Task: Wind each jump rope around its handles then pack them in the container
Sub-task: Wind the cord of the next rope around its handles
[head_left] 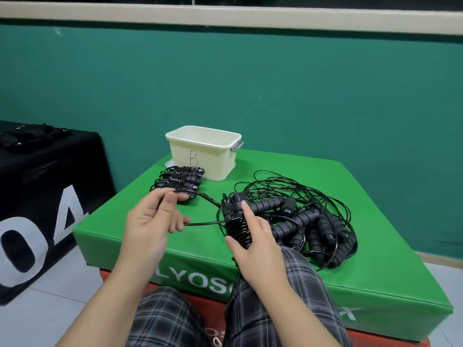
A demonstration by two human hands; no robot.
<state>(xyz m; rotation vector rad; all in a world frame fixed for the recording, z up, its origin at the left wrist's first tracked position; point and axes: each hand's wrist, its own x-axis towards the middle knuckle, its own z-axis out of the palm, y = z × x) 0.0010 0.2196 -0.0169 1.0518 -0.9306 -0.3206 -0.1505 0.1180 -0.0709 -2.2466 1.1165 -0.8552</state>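
**Head view: a jump rope part-wound between two hands**

A teal wall (250, 83) fills the background, with a black box (45, 196) at the left. A green padded block (275, 284) sits in front of the person's plaid-trousered knees. On its right side lies a tangled heap of black jump ropes (313, 221). At the far edge stands the cream container (203, 151), marked "B", open-topped; just in front of it lie wound ropes (179, 180) in a small cluster. The right hand (255, 246) grips a pair of handles (235, 221) with cord coiled round them. The left hand (152, 221) pinches the loose cord (200, 222), which runs across to the handles.
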